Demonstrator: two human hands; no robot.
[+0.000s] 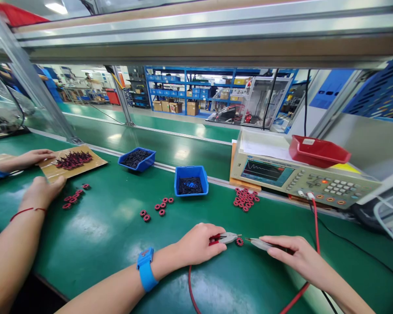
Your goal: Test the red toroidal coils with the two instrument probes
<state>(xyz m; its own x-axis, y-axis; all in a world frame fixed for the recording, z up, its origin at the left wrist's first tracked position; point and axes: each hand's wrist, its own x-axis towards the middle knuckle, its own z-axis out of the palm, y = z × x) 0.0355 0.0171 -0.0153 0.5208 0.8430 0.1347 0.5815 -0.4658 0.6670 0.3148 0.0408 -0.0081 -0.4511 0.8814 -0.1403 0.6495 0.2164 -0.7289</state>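
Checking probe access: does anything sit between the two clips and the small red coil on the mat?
Nothing visible does. The left hand has its clip at the coil; the right hand points its clip at it across bare mat.

green bench (111, 235) | blue shelving (190, 87) | green floor (170, 124) | ceiling light (56, 7)

Bare mat (105, 235) lies open left of the left hand (196, 244); ahead, the blue bin (191, 180), coil pile (245, 199) and meter (301, 174) block the way.
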